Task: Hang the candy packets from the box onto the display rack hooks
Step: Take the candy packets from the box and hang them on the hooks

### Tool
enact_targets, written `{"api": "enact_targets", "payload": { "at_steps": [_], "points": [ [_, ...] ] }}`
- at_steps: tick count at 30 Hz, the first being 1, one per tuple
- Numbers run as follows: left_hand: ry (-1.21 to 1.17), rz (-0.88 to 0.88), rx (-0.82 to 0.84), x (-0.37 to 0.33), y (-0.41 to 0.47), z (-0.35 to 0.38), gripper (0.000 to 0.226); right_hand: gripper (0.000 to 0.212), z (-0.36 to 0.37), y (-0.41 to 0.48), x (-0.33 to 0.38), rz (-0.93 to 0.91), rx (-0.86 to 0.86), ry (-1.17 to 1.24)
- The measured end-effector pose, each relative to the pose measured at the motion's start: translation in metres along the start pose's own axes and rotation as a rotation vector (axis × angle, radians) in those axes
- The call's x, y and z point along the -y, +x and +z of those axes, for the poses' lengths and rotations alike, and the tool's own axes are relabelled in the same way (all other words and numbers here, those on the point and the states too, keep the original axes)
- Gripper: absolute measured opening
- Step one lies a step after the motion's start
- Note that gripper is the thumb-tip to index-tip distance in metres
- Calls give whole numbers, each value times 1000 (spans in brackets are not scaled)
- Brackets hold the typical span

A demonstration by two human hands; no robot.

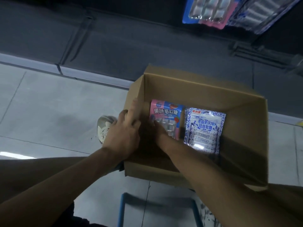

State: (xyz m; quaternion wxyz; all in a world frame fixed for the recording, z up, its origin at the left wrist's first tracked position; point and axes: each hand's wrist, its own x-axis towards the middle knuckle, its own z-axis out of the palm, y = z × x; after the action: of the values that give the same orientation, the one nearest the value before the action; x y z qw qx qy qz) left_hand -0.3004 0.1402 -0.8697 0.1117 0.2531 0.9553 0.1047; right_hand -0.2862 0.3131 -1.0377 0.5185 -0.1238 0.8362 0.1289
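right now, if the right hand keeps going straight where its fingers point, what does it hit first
The pink candy packet: the right hand reaches into the cardboard box and its fingertips seem to be at that packet's near edge, though shadow makes depth unclear.

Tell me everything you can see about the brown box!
The cardboard box is plain brown and open-topped, its flaps folded outward. It stands upright above the grey tiled floor. The left hand rests on its left wall, and the right hand reaches inside. Two packets lie flat on its bottom: a pink-and-blue packet on the left, a blue-and-white packet beside it.
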Motion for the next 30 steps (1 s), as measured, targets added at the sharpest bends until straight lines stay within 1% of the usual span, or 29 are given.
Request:
{"api": "enact_targets", "payload": {
  "at_steps": [1, 2, 3, 4, 6, 8, 9, 11, 12, 14, 17, 20, 22, 23, 24, 26, 28, 29, 30],
  "points": [
    [-47, -20, -10, -1, 0, -1, 39, 82, 12, 0, 0, -161, -75, -167],
    [-66, -23, -29, 0, 0, 0, 40, 86, 12, 9, 0, -226, -172, -318],
    [-49, -8, -36, 1, 1, 0, 41, 84, 3, 13, -3, -154, -245, -465],
    [-21, 17, -31, 3, 1, 2, 41, 78, -7, 13, -5, -45, -232, -513],
    [6, 33, -19, 4, 1, 3, 38, 67, -11, 11, -6, -67, -241, -641],
    [12, 21, -1, 5, 2, 2, 45, 63, -13, 3, -10, -132, -236, -691],
    [37, 29, 12, 6, 3, 3, 46, 60, -14, -6, -13, -142, -271, -668],
    [119, 90, 36, 6, 4, 1, 31, 46, -20, -23, -23, -209, -353, -691],
    [155, 119, 26, 6, 4, -1, 23, 38, -23, -28, -28, -233, -360, -737],
    [221, 134, -6, 9, 5, -5, 22, 28, -28, -46, -39, -293, -387, -736],
    [246, 140, -83, 6, 5, -11, 26, 22, -34, -78, -62, -310, -480, -578],
    [245, 138, -67, 1, 10, -14, 35, 22, -35, -113, -84, -309, -681, -404],
    [255, 110, -64, -5, 15, -20, 40, 34, -31, -135, -97, -282, -857, -179],
    [238, 84, -54, -11, 17, -25, 43, 38, -27, -146, -103, -242, -952, -23],
    [203, 54, -51, -16, 20, -30, 45, 35, -26, -160, -109, -201, -1021, 171],
    [81, -2, -104, -28, 27, -41, 39, 23, -26, -192, -118, -134, -1107, 549],
    [-106, -63, -204, -38, 34, -52, 29, 21, -29, -225, -130, -50, -1152, 867],
    [-271, -108, -239, -44, 37, -60, 28, 24, -30, -239, -139, -6, -1168, 993],
    [-488, -156, -269, -49, 40, -70, 28, 26, -32, -253, -147, 33, -1166, 1110]
  ]
}}
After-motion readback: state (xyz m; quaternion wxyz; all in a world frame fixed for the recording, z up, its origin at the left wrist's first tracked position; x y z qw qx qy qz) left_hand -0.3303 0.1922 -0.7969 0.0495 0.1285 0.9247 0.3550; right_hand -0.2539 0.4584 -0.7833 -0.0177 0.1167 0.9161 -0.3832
